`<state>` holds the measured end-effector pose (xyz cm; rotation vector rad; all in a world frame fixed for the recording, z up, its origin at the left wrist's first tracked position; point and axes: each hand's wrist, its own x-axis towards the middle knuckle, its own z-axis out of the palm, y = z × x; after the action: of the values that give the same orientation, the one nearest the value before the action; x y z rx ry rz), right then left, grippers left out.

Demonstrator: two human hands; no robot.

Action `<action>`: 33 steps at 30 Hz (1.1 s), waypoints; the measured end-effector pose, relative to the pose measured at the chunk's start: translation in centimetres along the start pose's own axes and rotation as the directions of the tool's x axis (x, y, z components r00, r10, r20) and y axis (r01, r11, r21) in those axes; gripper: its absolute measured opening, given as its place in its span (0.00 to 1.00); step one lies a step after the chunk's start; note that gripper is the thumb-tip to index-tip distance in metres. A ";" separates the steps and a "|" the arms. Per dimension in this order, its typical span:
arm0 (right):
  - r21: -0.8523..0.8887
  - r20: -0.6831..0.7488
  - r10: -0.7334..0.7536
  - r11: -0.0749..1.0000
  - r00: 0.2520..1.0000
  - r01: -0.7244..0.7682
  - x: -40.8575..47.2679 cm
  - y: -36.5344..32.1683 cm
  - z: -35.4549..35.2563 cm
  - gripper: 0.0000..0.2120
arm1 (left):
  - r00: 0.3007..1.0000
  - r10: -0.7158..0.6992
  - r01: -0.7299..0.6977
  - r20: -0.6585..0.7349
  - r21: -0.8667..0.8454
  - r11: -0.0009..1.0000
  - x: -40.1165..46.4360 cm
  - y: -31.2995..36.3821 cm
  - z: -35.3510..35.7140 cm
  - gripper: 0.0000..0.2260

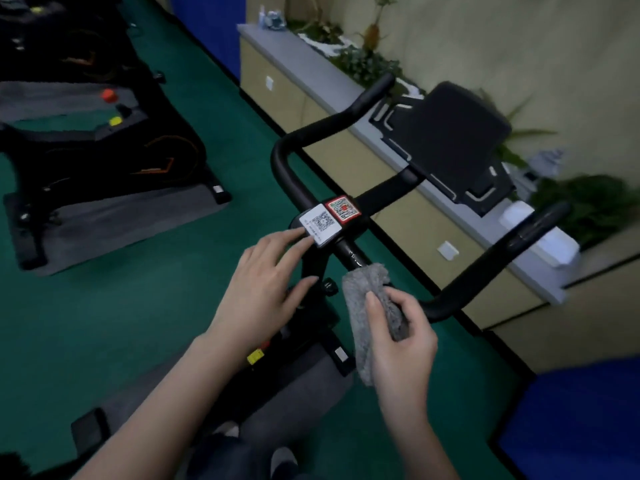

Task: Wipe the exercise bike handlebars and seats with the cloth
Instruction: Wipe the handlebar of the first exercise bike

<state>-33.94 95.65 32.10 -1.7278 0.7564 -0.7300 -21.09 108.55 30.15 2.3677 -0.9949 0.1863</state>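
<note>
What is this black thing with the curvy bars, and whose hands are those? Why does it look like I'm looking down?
The camera sits on a person's head, so you see their own hands from above. The black thing is an exercise bike; its curvy bars are the handlebars. The right hand grips a grey cloth wrapped on the bar, wiping it. The left hand is open, fingers touching a white sticker beside a red sticker. Another bike stands on the green floor.

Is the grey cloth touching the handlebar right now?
Touching. The head view shows the grey cloth wrapped round the handlebar, gripped there by the right hand.
</note>
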 end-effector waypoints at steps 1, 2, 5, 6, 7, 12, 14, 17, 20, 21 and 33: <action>-0.027 -0.074 -0.025 0.999 0.997 0.023 0.1 -0.4 0.4 0.03 | 0.999 0.037 -0.037 -0.005 -0.013 0.999 0.9 -0.5 -0.1 0.24; -0.068 -0.145 -0.070 0.996 0.987 0.061 0.4 -0.9 0.8 0.03 | 0.997 0.071 -0.072 -0.009 -0.029 0.997 1.7 -0.9 -0.2 0.24; -0.274 -0.286 -0.261 0.944 0.922 0.182 1.6 -2.3 2.2 0.05 | 0.987 0.158 -0.158 -0.006 -0.080 0.984 4.0 -2.0 -0.1 0.23; -0.351 -0.298 -0.309 0.915 0.903 0.197 2.2 -2.5 2.8 0.05 | 0.982 0.188 -0.187 -0.005 -0.093 0.978 4.7 -2.3 0.0 0.23; -0.424 -0.298 -0.346 0.883 0.890 0.201 2.8 -2.6 3.4 0.06 | 0.977 0.214 -0.213 -0.003 -0.107 0.971 5.3 -2.6 0.2 0.22; -0.688 -0.161 -0.402 0.700 0.901 0.190 4.9 -2.1 7.0 0.08 | 0.958 0.287 -0.283 -0.008 -0.193 0.939 6.9 -3.8 0.9 0.22; -0.731 -0.116 -0.391 0.656 0.913 0.188 4.7 -1.9 7.8 0.10 | 0.956 0.295 -0.287 -0.004 -0.237 0.928 7.1 -4.1 1.1 0.22; -0.771 -0.100 -0.374 0.615 0.922 0.165 4.4 -1.7 7.3 0.12 | 0.948 0.317 -0.306 -0.010 -0.296 0.905 7.5 -4.1 1.4 0.22; -0.796 -0.143 -0.369 0.594 0.918 0.115 3.9 -1.5 6.2 0.11 | 0.931 0.364 -0.343 0.000 -0.332 0.879 8.0 -4.3 1.7 0.22; -0.796 -0.161 -0.365 0.597 0.917 0.097 3.8 -1.5 6.1 0.11 | 0.927 0.375 -0.350 0.009 -0.338 0.873 8.1 -4.4 1.8 0.22; -0.729 -0.094 0.032 0.678 0.995 -0.091 7.4 -4.6 4.7 0.10 | 0.914 0.406 -0.373 0.009 -0.374 0.849 8.2 -4.6 2.0 0.24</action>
<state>-25.13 93.64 36.11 -2.3907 1.2789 -0.4544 -12.23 105.04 29.18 1.8299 -1.4167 0.0400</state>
